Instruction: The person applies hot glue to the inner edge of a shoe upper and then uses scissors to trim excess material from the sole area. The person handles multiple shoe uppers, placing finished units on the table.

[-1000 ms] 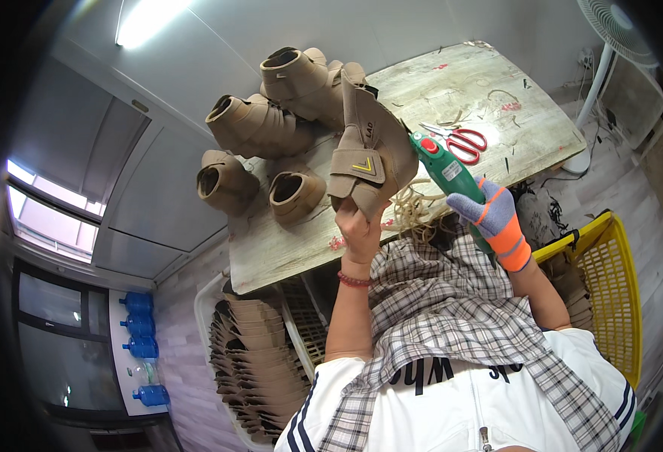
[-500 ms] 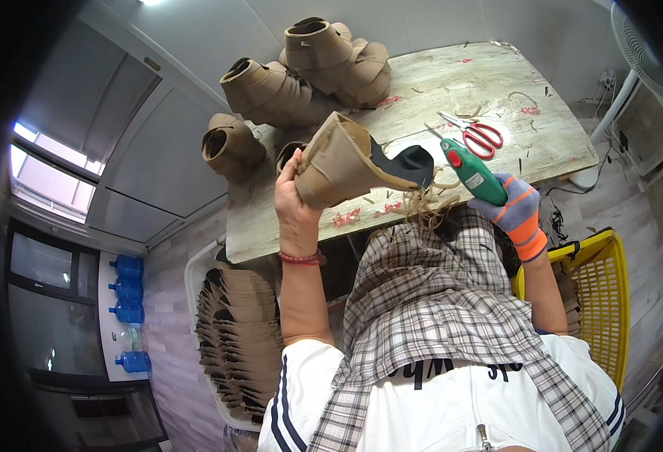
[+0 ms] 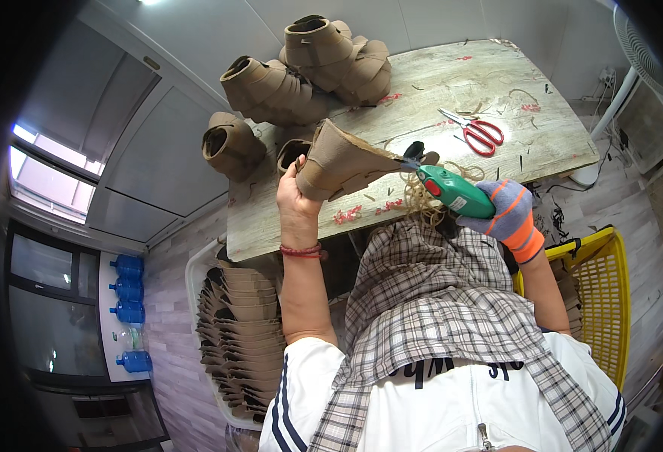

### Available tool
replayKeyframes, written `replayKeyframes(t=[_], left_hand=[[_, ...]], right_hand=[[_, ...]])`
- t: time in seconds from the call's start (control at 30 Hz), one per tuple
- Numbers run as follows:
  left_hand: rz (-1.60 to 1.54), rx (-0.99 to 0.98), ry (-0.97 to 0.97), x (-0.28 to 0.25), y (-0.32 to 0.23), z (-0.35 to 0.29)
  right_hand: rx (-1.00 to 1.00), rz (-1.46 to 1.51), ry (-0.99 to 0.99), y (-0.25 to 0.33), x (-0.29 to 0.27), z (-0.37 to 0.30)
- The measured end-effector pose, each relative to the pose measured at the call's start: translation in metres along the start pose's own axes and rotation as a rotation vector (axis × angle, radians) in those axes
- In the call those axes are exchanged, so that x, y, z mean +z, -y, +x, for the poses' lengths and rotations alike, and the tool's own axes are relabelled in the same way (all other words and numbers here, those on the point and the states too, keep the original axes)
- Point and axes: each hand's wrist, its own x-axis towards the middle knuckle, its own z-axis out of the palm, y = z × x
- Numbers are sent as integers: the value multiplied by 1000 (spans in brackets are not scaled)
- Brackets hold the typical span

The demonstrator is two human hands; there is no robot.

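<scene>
My left hand point(image 3: 298, 194) is closed round the heel end of a tan shoe upper point(image 3: 346, 160), held above the near part of the table with its edge facing right. A dark lining piece shows at its far edge. My right hand point(image 3: 506, 212), in a grey and orange glove, grips a green handheld electric cutter point(image 3: 455, 190) with a red button. The cutter's tip is at the right edge of the shoe upper; whether it bites in is too small to tell. Curled tan trimmings point(image 3: 422, 205) hang just below the tip.
Stacked tan uppers point(image 3: 339, 64) stand on the far left of the table point(image 3: 422, 90). Red-handled scissors point(image 3: 482, 137) lie beyond the cutter among scraps. A white bin point(image 3: 194, 290) of uppers is at lower left, a yellow basket point(image 3: 616, 290) at right, and a fan point(image 3: 640, 45) at far right.
The cutter has moved left and down, its tip swinging from above the table to the shoe upper's edge. The upper has turned slightly in my left hand, its opening now less visible.
</scene>
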Motion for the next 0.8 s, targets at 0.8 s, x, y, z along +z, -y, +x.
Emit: replayKeyframes(t=[0.8], left_hand=[[747, 679, 433, 58, 80, -38]], right_hand=[[280, 317, -19, 11, 31, 2]])
